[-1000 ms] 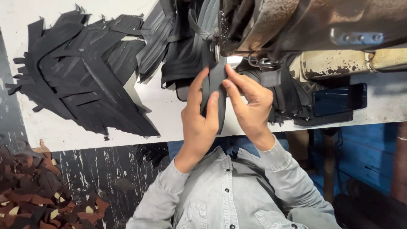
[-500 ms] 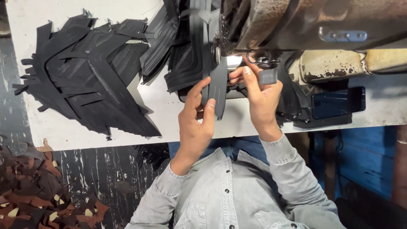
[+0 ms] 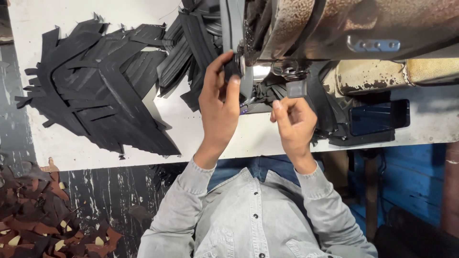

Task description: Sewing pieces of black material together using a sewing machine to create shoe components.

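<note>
A long black cut strip [image 3: 230, 28] runs up along the old sewing machine [image 3: 334, 28]. My left hand [image 3: 217, 102] pinches the strip's lower end between thumb and fingers, right beside the machine's metal foot area [image 3: 260, 71]. My right hand [image 3: 294, 124] sits lower and to the right. Its fingertips are closed on dark material [image 3: 267, 91] lying under the machine head. Both grey sleeves reach up from the bottom of the view.
A spread pile of black cut pieces [image 3: 95, 86] lies on the white table [image 3: 229, 141] at the left, and a fanned stack [image 3: 189, 48] lies nearer the machine. A dark phone [image 3: 378, 117] rests at the right. Brown scraps [image 3: 28, 215] cover the floor at the lower left.
Both hands held the black strip together near the table edge. They have since moved up to the machine and apart: the left lifted the strip's end to the foot, the right shifted to the dark material.
</note>
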